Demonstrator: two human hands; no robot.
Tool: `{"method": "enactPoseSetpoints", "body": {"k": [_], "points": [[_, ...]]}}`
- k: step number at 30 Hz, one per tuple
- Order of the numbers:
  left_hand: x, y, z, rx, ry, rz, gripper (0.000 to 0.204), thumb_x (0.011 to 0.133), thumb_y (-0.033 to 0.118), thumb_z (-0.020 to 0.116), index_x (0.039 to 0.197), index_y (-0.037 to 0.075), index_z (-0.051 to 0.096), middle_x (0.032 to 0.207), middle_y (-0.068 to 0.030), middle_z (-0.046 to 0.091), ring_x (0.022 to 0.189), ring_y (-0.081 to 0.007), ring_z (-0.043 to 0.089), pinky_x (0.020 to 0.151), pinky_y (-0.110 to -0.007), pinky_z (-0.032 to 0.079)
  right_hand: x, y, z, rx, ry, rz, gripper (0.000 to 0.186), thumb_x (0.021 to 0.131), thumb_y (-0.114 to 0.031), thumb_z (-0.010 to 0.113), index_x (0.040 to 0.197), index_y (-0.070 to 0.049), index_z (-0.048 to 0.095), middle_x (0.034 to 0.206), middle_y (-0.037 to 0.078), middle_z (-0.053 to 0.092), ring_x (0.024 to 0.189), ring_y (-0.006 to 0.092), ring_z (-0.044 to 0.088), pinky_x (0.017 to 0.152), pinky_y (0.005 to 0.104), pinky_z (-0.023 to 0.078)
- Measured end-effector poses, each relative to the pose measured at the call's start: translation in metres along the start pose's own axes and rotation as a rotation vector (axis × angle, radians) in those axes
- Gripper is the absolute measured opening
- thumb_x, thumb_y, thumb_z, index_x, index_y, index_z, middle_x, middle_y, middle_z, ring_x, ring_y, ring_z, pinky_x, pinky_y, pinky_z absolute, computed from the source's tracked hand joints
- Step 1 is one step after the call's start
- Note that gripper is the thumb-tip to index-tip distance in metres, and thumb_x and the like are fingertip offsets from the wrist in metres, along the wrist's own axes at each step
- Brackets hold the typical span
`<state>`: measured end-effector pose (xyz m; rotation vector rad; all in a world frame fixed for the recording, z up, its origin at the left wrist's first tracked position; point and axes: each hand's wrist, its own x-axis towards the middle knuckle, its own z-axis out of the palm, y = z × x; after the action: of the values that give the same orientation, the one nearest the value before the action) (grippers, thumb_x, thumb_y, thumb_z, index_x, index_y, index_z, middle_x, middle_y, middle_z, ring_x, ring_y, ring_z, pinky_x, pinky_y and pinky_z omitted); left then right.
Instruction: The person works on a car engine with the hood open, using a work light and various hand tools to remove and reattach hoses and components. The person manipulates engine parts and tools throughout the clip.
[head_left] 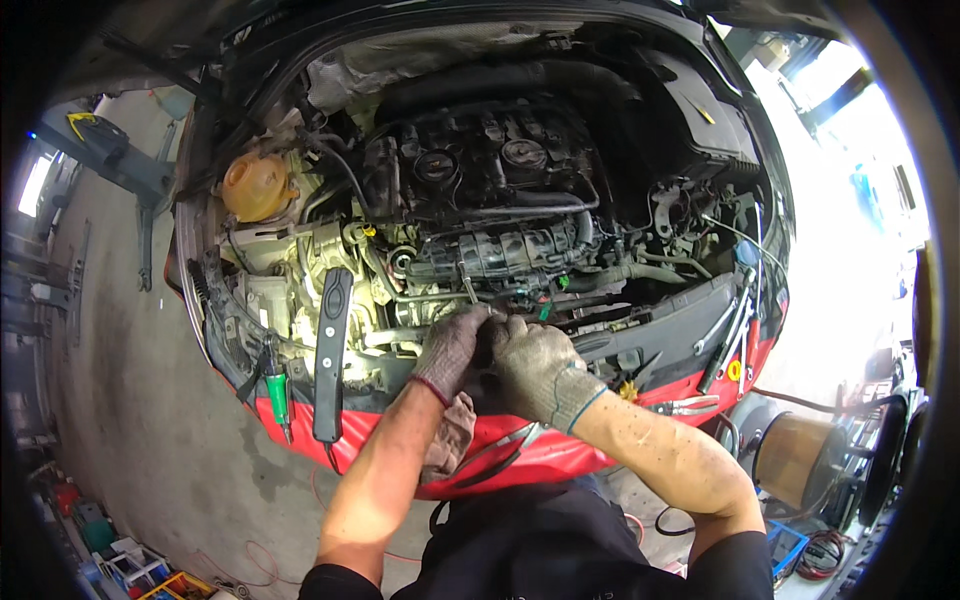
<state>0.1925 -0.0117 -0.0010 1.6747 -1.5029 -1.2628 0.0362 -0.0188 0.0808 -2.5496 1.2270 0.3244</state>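
Observation:
Both my hands wear grey knit work gloves and meet at the front of an open car engine bay. My left hand point(452, 350) is closed near the lower end of a slim metal tool shaft point(468, 284), which slants up to the black ribbed intake manifold point(500, 250). My right hand point(540, 368) is right beside it, fingers curled inward; what its fingertips hold is hidden. A crumpled rag point(452, 435) lies on the red front edge below my left wrist. Just beyond my right hand are green connectors point(545, 310).
A black work light point(331, 355) and a green-handled tool point(277, 392) rest at the left front edge. An orange coolant tank point(257, 187) sits back left. Several wrenches point(735, 335) and pliers point(688, 405) lie along the right front. A hose reel point(800, 450) stands beyond.

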Motion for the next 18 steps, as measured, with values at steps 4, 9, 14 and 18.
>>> {"method": "enactPoseSetpoints", "body": {"k": [4, 9, 14, 18], "points": [[0.048, -0.032, -0.002, -0.147, -0.033, -0.255, 0.02, 0.092, 0.005, 0.057, 0.109, 0.005, 0.068, 0.101, -0.0163, 0.071, 0.09, -0.0277, 0.069, 0.08, -0.039, 0.055, 0.048, 0.028, 0.001, -0.037, -0.126, -0.142, 0.049, 0.096, -0.044, 0.059, 0.12, -0.001, 0.061, 0.106, 0.02, 0.07, 0.093, 0.0332, 0.073, 0.075, 0.045, 0.06], [0.05, -0.038, 0.01, -0.231, -0.043, -0.147, 0.021, 0.087, -0.001, 0.056, 0.106, 0.004, 0.064, 0.102, -0.0216, 0.067, 0.096, -0.0383, 0.066, 0.083, -0.042, 0.054, 0.062, 0.037, 0.007, -0.059, -0.174, -0.067, 0.047, 0.095, -0.042, 0.061, 0.113, 0.001, 0.063, 0.105, 0.021, 0.071, 0.094, 0.0348, 0.073, 0.079, 0.0447, 0.06], [0.064, -0.035, 0.003, -0.248, 0.02, -0.348, 0.019, 0.095, 0.013, 0.054, 0.105, 0.001, 0.066, 0.1, -0.0232, 0.067, 0.095, -0.036, 0.067, 0.085, -0.042, 0.052, 0.077, 0.039, -0.003, 0.059, -0.231, -0.05, 0.049, 0.094, -0.041, 0.06, 0.116, 0.004, 0.063, 0.108, 0.022, 0.071, 0.099, 0.034, 0.073, 0.082, 0.0445, 0.06], [0.091, -0.078, -0.004, -0.152, 0.074, -0.134, 0.029, 0.095, 0.027, 0.055, 0.097, 0.0, 0.066, 0.092, -0.0209, 0.066, 0.087, -0.0292, 0.063, 0.08, -0.041, 0.05, 0.099, 0.038, 0.012, 0.016, -0.155, -0.121, 0.046, 0.093, -0.039, 0.062, 0.114, 0.002, 0.066, 0.109, 0.023, 0.071, 0.098, 0.0345, 0.073, 0.081, 0.0454, 0.06]]}}
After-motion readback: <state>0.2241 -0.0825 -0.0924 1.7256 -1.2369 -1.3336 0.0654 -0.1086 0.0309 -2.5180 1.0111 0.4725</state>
